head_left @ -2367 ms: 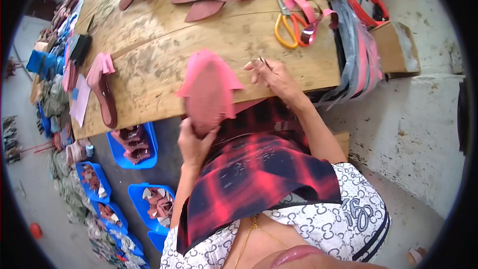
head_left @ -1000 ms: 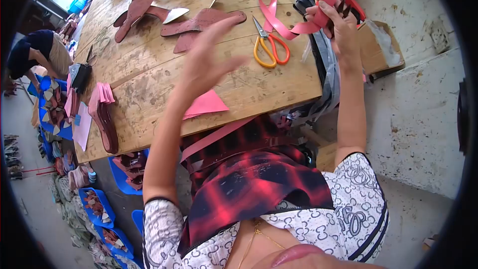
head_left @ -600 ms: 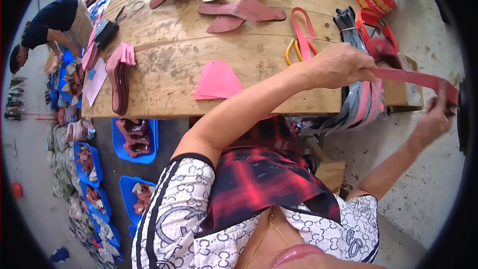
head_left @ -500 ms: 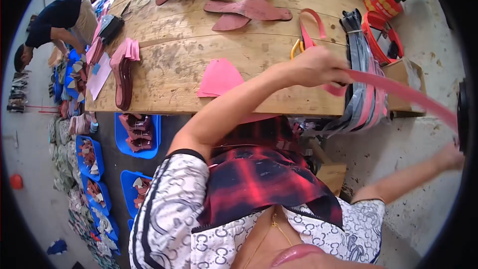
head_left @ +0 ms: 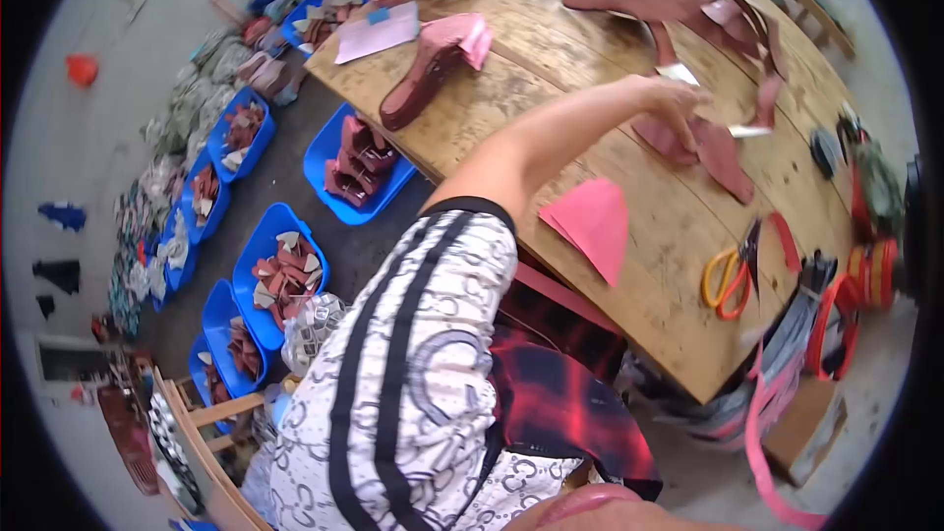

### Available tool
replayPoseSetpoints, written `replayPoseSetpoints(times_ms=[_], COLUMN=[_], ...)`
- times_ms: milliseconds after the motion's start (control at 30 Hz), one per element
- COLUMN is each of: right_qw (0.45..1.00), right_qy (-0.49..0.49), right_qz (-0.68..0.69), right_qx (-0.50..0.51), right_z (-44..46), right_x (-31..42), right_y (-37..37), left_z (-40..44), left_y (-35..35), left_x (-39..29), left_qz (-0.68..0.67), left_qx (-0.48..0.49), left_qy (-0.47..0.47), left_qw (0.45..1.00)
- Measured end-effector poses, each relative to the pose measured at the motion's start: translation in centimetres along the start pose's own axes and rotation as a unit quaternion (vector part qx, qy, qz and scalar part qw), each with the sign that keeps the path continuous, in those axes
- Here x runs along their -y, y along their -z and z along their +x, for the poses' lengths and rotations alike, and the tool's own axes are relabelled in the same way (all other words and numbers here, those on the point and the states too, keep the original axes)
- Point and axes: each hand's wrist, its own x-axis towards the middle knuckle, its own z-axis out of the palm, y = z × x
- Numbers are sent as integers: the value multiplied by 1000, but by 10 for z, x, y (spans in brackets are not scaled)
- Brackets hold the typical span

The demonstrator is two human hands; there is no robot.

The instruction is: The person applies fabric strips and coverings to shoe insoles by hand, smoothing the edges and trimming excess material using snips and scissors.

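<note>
My left hand (head_left: 678,108) reaches across the wooden table with its fingers apart, just above the maroon sole-shaped pieces (head_left: 723,159). Whether the fingertips touch them I cannot tell. My right hand is out of the frame. A long pink strip (head_left: 762,467) hangs past the table's corner at the lower right, its far end cut off by the view. Scissors with orange and yellow handles (head_left: 726,283) lie close to the table's right edge, with a short red strip (head_left: 784,241) beside them. Pink flat pieces (head_left: 595,226) rest near the front edge.
More maroon pieces (head_left: 678,2) lie at the table's back. A bundle of maroon pieces (head_left: 428,74) sits at the left corner. Several blue bins (head_left: 320,162) with cut pieces stand on the floor. A red bucket (head_left: 834,329) and a cardboard box (head_left: 801,438) are at the right.
My left hand has let go of the pink strip and moved out over the maroon pieces. My right hand has left the view. The view has turned, showing more bins at the left.
</note>
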Motion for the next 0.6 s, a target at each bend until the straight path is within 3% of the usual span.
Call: replayPoseSetpoints(times_ms=[67, 167, 200, 267, 333, 367, 400, 467, 500, 533, 600], right_qw=[994, 953, 949, 934, 874, 852, 869, 860, 853, 858, 862], right_qy=[48, 141, 99, -137, -331, -376, -321, -354, -327, -269, -146], right_qz=[0, -77, -59, 48, 166, 184, 173, 104, 101, 80, 42], right_qx=[100, 256, 292, 326, 315, 315, 335, 351, 394, 430, 483], right_z=[-18, -28, -37, -71, -106, -121, -142, -167, -182, -197, -226], right_x=[-17, -98, -107, -92, -75, -66, -76, -11, -6, -8, -13], right_y=[-48, -81, -98, -158, -214, -244, -274, -327, -347, -361, -389], left_z=[4, -4, 4, 14, 11, 5, -1, 1, 6, 16, 16], left_y=[-8, 14, 7, 7, 5, 3, 4, 19, 2, -3, -9], left_x=[8, -2, 11, 12, 10, 5, -1, -4, 6, 17, 22], left_qz=[38, 48, 54, 83, 123, 149, 175, 69, 131, 104, 148], left_qx=[-34, 60, 57, 72, 49, 19, -11, 130, 30, 52, -16], left_qy=[-21, 44, 42, 30, 2, -23, -52, -6, -54, -67, -58], left_qw=[998, 996, 996, 994, 991, 988, 983, 989, 989, 991, 987])
